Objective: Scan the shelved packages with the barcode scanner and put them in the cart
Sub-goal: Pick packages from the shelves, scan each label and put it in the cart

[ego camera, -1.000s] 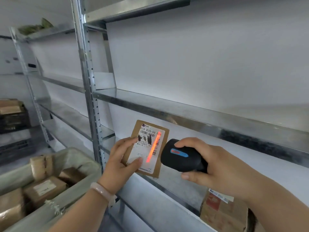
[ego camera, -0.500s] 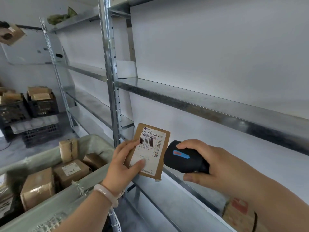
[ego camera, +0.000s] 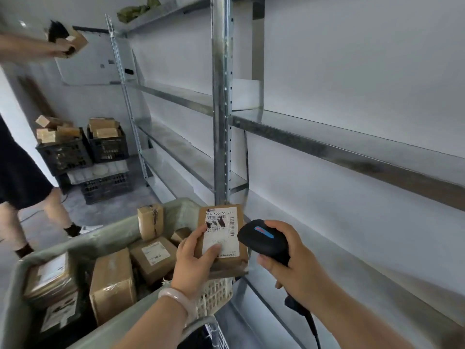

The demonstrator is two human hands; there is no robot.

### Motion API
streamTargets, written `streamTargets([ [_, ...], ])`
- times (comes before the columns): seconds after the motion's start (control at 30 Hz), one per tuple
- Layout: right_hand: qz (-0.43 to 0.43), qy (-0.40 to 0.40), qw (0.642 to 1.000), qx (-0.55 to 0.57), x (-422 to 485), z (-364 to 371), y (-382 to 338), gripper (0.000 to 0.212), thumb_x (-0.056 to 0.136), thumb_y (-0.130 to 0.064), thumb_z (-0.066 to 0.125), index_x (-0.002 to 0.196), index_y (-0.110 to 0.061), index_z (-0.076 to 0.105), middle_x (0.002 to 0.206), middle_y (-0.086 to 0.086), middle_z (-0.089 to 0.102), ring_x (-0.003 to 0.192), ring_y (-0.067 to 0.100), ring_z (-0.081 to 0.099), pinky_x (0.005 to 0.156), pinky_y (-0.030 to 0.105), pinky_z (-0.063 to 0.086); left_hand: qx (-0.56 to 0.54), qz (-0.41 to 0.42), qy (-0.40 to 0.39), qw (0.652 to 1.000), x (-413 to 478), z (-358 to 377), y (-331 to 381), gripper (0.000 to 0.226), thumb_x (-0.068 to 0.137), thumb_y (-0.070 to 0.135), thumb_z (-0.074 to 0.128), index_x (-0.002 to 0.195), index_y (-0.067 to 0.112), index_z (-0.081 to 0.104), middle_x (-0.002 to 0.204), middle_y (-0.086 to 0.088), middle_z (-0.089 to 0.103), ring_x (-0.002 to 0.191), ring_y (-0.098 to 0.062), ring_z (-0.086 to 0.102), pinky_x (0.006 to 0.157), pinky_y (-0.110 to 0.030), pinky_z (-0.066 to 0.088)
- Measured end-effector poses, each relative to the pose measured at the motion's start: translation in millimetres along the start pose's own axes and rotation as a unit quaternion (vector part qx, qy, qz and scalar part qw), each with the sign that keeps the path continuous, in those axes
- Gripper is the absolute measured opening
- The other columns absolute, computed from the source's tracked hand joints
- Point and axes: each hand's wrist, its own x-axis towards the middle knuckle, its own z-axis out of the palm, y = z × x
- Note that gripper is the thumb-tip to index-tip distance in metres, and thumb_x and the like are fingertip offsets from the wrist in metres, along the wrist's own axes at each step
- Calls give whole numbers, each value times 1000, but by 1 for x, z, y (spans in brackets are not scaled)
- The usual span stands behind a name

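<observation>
One package, brown card with a white label, gripped in the left hand, thumb pressed on the label face and fingers behind; it now sits lower and over the near right corner of the cart, where half a second ago it was held up before the shelf edge. The red scan line seen a second ago is gone from the label. One barcode scanner, black with a blue mark, right hand closed around its handle, nose just beside the package's right edge but apart from it; cable hangs below the wrist. One bracelet, pale, on the left wrist. Cart contents: at least six brown parcels visible, one standing upright at the far side. Three black crates on the floor at rear, two heaped with parcels. One metal shelving run, its levels bare. One other person at left, newly in view, holding a small box overhead.
</observation>
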Motion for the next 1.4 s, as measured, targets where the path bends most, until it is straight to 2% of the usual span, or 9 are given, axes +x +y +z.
streamTargets([
  [0.17, 48, -65, 996, 40, 57, 86, 10, 56, 87, -25, 71, 126, -50, 39, 118, -11, 59, 67, 0, 63, 65, 25, 56, 21, -101, 38, 994, 41, -59, -37, 60, 58, 61, 70, 116, 64, 53, 130, 1, 56, 119, -22, 57, 103, -44, 49],
  [0.33, 57, -122, 990, 52, 108, 161, 14, 58, 82, -38, 71, 122, -61, 36, 123, -16, 51, 86, 7, 60, 83, 39, 57, 70, -140, 107, 982, 75, -118, -62, 44, 84, 37, 71, 120, 53, 52, 131, -3, 53, 115, -24, 56, 100, -45, 50],
  [0.57, 43, -171, 983, 50, 162, 238, -6, 58, 86, -36, 72, 125, -57, 35, 129, -15, 52, 105, 3, 60, 94, 23, 49, 65, -194, 189, 960, 114, -200, -86, 52, 88, 37, 69, 135, 43, 48, 135, -3, 49, 99, -24, 64, 73, -40, 62],
  [0.73, 28, -214, 976, 45, 186, 277, -20, 56, 87, -37, 70, 120, -61, 32, 122, -13, 56, 71, -4, 55, 80, 22, 52, 52, -216, 234, 947, 124, -256, -99, 52, 86, 40, 70, 133, 46, 48, 133, -6, 51, 95, -29, 67, 74, -45, 62],
  [0.87, 13, -206, 978, 32, 195, 303, -24, 56, 80, -48, 68, 118, -68, 33, 123, -22, 51, 77, 3, 52, 88, 38, 55, 69, -238, 258, 934, 120, -290, -103, 49, 91, 38, 65, 135, 42, 46, 134, -9, 48, 96, -29, 63, 71, -38, 60],
  [0.93, 10, -209, 977, 39, 196, 311, -30, 54, 81, -47, 68, 119, -65, 34, 122, -23, 50, 75, 7, 54, 75, 36, 58, 78, -243, 261, 931, 114, -299, -104, 44, 94, 32, 62, 135, 39, 46, 131, -8, 50, 94, -27, 61, 63, -31, 55],
  [1.07, 21, -232, 970, 75, 193, 316, -37, 54, 88, -29, 70, 118, -60, 36, 124, -14, 51, 60, 1, 56, 54, 20, 52, 108, -236, 258, 931, 105, -308, -100, 63, 94, 32, 63, 149, 35, 35, 146, -9, 43, 116, -27, 53, 92, -39, 48],
  [1.23, 37, -205, 976, 64, 188, 308, -40, 55, 87, -32, 70, 122, -59, 37, 123, -13, 55, 60, 3, 57, 56, 18, 52, 163, -190, 229, 941, 100, -299, -79, 67, 93, 30, 64, 152, 33, 33, 153, -5, 33, 125, -24, 46, 83, -28, 45],
  [1.4, 45, -156, 984, 77, 178, 275, -40, 56, 88, -31, 70, 124, -58, 36, 119, -16, 57, 71, -6, 62, 71, 14, 51, 252, -89, 172, 948, 108, -266, -49, 66, 93, 36, 63, 150, 40, 31, 160, 2, 25, 147, -20, 23, 119, -42, 27],
])
